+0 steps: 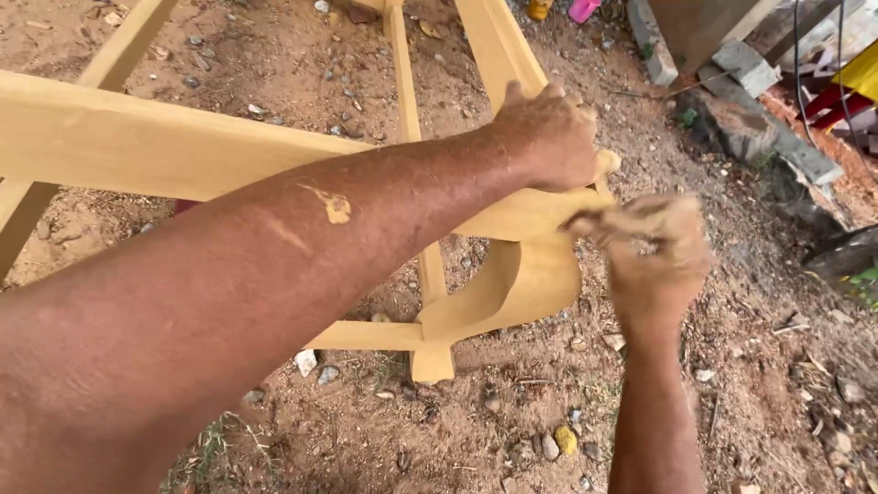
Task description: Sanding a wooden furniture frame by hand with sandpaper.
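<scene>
A yellow-tan painted wooden furniture frame (137, 146) stands on bare dirt, with rails, legs and a curved bracket (521, 284) at its near corner. My left hand (549, 133) reaches across and grips the top of the frame's corner. My right hand (654, 252) is blurred and closed on a small rag-like piece (594, 220) smeared with the same yellow colour, pressed against the corner just below the left hand. A yellow smear (337, 207) marks my left forearm.
The ground is dirt with scattered stones (567, 441) and sparse grass. Concrete blocks (750, 69) and boards lie at the upper right, beside red and yellow metal parts (851, 91). A pink object (583, 9) lies at the top edge.
</scene>
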